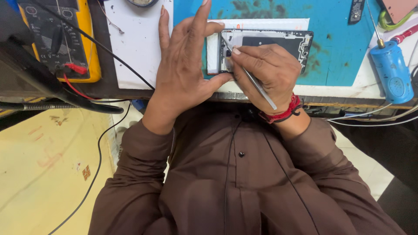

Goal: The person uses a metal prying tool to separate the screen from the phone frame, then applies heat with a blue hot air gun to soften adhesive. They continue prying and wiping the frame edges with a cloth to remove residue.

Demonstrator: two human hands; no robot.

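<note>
Seen from above, a person in a brown shirt (244, 182) leans over a counter (113, 89) covered by a blue work mat (339, 39), with a white board (135, 48) to one side. A yellow multimeter (61, 39) with black and red leads sits at the far left, and a blue cylinder-shaped tool (392, 72) lies at the right. At the mat's near edge rests an opened phone (270, 45), back cover off, its dark inner frame and small parts showing, lying flat on a white sheet. It looks light, thin and rigid, but delicate inside, so it is probably best steadied by its outer edges rather than by the exposed parts. The left hand (185, 69) rests at the phone's left end, fingers spread wide and mostly lifted, thumb pressed against the lower corner. The right hand (267, 74), with a red thread band at the wrist, has its fingers closed narrowly around thin metal tweezers (257, 85), whose tip touches the phone's upper left area.
</note>
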